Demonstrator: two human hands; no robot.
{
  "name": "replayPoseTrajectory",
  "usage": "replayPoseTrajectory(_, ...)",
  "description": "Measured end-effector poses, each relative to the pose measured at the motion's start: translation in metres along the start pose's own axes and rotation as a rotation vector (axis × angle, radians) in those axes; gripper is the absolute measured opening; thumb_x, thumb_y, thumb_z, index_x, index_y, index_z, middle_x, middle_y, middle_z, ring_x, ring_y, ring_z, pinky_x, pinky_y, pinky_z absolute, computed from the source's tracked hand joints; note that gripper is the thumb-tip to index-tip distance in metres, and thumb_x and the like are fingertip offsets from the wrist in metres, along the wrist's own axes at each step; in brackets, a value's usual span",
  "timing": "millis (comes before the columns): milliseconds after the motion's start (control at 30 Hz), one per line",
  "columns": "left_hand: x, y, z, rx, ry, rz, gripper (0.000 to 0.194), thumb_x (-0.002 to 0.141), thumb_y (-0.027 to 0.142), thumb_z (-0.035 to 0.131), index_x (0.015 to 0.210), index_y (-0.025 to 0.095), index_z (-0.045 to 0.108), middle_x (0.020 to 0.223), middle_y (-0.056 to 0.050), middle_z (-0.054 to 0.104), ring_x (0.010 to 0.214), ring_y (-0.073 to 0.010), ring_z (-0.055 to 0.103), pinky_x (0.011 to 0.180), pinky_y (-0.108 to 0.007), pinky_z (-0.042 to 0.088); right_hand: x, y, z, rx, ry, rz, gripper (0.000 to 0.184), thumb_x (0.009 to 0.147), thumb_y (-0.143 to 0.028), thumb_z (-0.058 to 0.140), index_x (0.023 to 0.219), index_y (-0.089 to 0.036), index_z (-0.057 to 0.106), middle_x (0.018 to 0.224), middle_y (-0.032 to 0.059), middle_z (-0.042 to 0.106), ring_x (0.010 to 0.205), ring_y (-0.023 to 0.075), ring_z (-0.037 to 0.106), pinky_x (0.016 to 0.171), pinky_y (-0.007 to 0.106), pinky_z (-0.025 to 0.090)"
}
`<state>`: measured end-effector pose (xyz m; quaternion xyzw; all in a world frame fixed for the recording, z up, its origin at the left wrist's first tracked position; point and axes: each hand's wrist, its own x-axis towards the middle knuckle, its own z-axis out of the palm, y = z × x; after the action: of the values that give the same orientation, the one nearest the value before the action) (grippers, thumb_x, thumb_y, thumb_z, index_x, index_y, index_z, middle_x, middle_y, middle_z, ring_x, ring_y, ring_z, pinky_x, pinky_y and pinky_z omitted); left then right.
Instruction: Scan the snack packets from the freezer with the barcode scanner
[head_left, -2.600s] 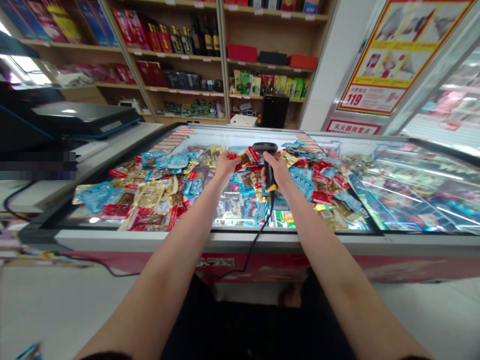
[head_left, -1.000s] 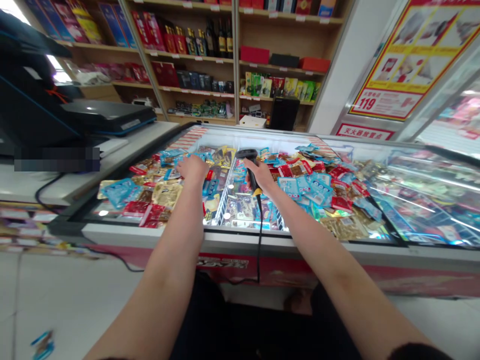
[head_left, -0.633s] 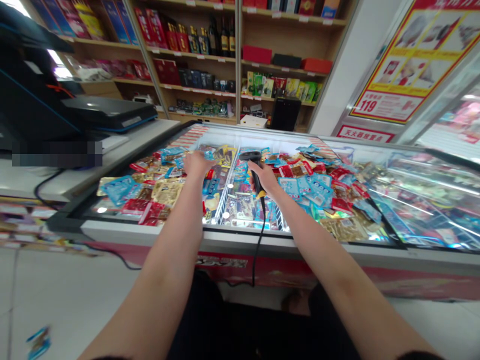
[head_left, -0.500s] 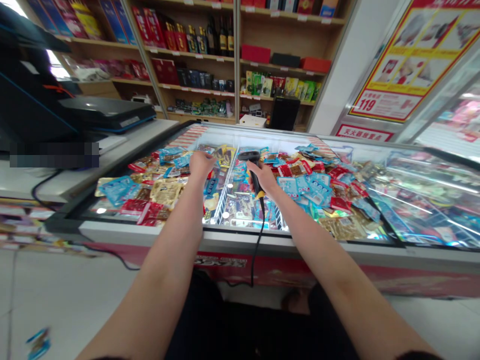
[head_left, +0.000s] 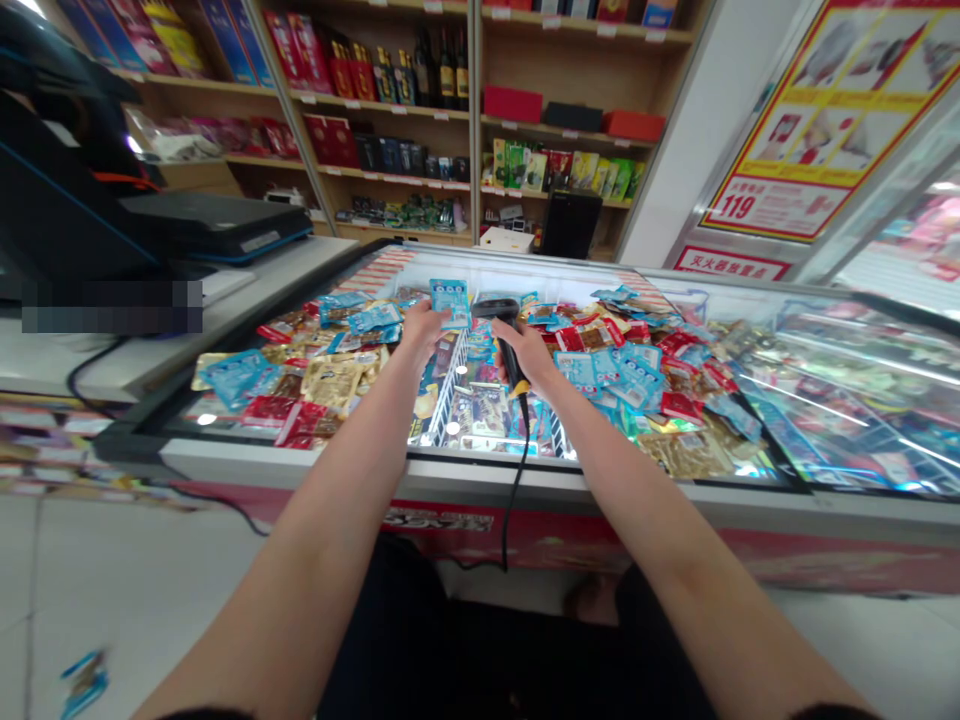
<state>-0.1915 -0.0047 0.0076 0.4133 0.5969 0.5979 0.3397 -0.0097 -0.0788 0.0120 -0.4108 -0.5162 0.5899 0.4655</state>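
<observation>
A small blue snack packet (head_left: 450, 300) is pinched upright in my left hand (head_left: 424, 330), its printed face turned toward me. My right hand (head_left: 525, 352) is wrapped round a black and yellow barcode scanner (head_left: 511, 360), whose head points left, close beside the packet. From the scanner's handle a black cable (head_left: 517, 490) hangs down over the freezer's front edge. Loose blue, red and gold packets lie on the glass in a left pile (head_left: 334, 380) and a right pile (head_left: 637, 370).
Under the glass of the chest freezer (head_left: 480, 462) are wire dividers and packaged goods. A counter with a black scale (head_left: 225, 222) stands at the left. Shelves (head_left: 397, 115) of boxes and bottles rise behind. One packet (head_left: 84, 682) lies on the floor at lower left.
My left hand has turned and shifted slightly right toward the scanner, bringing the blue packet's face into view. My right hand and the scanner have stayed almost in place.
</observation>
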Motion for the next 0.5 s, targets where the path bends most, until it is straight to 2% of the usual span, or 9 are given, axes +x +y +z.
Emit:
replayPoseTrajectory(100,-0.0026,0.0022,-0.001,-0.127,-0.021,-0.142,0.025,0.066,0.004,0.073,0.08,0.019,0.06,0.077,-0.001,0.069,0.091,-0.0226,0.075,0.084,-0.034,0.062,-0.0005,-0.0008,0.0003,-0.004,0.001,-0.001,0.032,0.098,-0.048,0.071,0.09,-0.023,0.053,0.048,-0.0048,0.06,0.033,0.0135,0.055,0.033,0.022,0.044)
replayPoseTrajectory(133,-0.0035,0.0031,-0.0015,-0.139,-0.021,-0.152,0.024,0.067,0.004,0.073,0.08,0.019,0.06,0.076,0.0,0.068,0.091,-0.0215,0.074,0.085,-0.033,0.061,-0.0005,-0.0011,0.0004,-0.008,0.0,0.003,0.033,0.098,-0.048,0.072,0.09,-0.023,0.053,0.048,-0.0047,0.06,0.033,0.0134,0.055,0.033,0.021,0.044)
replayPoseTrajectory(500,-0.0052,0.0035,-0.0016,-0.13,-0.013,-0.127,0.019,0.07,0.004,0.07,0.078,0.019,0.061,0.067,0.002,0.062,0.078,-0.0159,0.067,0.079,-0.027,0.057,-0.0003,-0.0019,-0.0005,-0.008,-0.046,0.049,0.035,0.1,-0.05,0.071,0.088,-0.021,0.054,0.048,-0.0033,0.061,0.033,0.0131,0.056,0.034,0.021,0.045)
